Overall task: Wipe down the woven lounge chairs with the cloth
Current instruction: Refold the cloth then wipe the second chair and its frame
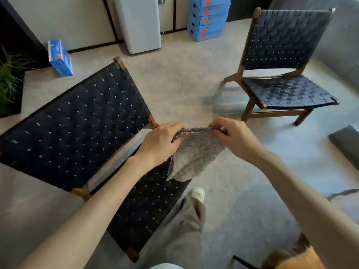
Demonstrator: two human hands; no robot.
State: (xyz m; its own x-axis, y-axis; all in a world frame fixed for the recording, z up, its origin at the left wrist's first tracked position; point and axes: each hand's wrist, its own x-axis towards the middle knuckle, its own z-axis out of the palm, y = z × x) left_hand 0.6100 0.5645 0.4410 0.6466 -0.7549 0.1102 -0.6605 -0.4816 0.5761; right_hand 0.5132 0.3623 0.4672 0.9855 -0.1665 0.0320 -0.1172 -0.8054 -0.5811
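Overhead, both hands (161, 140) (233, 136) pinch the cloth's (194, 156) top edge, its length hanging downward.

Soft, even indoor light, rather dim; pale bluish patches lie on the floor (229, 98) beside the far chair (287, 41), shadows faint and diffuse. Wide-angle distortion bows the frame edges. Detail smeared throughout, bottom-right corner out of focus.

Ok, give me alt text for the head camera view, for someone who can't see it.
A person's left hand and right hand pinch the top edge of a grey cloth, held up by the near woven chair. A second woven chair stands to the right, with blue boxes stacked by the wall.
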